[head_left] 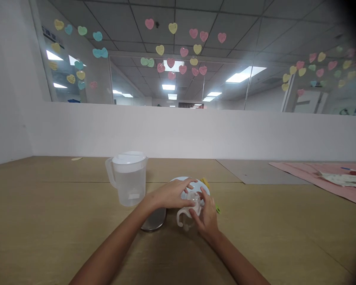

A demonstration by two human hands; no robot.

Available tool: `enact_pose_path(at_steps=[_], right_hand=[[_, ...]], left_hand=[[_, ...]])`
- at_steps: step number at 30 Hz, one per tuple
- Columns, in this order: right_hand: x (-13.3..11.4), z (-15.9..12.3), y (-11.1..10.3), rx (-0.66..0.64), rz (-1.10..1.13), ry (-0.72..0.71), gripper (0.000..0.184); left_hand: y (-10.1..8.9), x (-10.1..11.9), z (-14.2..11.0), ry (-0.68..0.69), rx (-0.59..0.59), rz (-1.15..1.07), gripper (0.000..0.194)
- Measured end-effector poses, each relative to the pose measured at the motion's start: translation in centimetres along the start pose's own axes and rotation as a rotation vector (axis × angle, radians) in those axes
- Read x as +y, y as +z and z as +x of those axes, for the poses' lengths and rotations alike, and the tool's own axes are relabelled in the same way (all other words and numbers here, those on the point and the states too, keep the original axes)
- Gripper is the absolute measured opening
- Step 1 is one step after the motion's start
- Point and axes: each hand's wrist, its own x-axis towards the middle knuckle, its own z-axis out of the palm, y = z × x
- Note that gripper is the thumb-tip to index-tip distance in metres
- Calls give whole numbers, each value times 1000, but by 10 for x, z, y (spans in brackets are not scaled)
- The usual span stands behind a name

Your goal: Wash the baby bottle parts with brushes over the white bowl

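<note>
The right hand (209, 217) grips a clear, white-handled cup (194, 196), the left hand (172, 194) at its top; a lidded pitcher (131, 184) (handle pointing left) stands on the counter (62, 221).

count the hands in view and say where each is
2: the left hand is over the clear-topped cup from its left; the right hand is around its right side. No other hands show.

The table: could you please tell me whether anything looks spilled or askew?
Nothing stands out: the pitcher is upright and no spill shows, though the left hand and right hand partly hide the white-handled item.
</note>
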Motion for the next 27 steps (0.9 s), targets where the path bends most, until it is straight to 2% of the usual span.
enact_pose_path(at_steps=[4,10,18,27], right_hand=[[5,-1,-1,-12,82,-24,62],[5,-1,1,-80,103,-24,59],[9,-5,6,-80,148,14,61],[5,-3,4,-115,272,98,63]], left_hand=[[-5,4,-5,5,33,2,60],[11,9,3,17,0,150,39],[21,8,8,18,49,279,33],[24,6,8,42,42,214,33]])
